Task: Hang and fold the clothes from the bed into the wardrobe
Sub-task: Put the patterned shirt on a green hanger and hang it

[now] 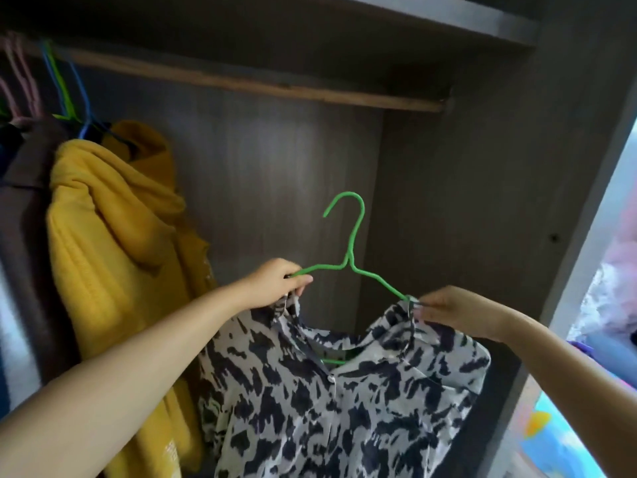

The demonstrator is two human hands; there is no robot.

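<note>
Below the wooden rail (241, 82): thin green wire hanger (348, 267), hook free, carrying a limp black-and-white blotched shirt (344, 391); left hand (275, 284) grips its left shoulder, right hand (448, 310) pinches its right end; ribbed yellow knit (113, 236) hangs leftward
</note>
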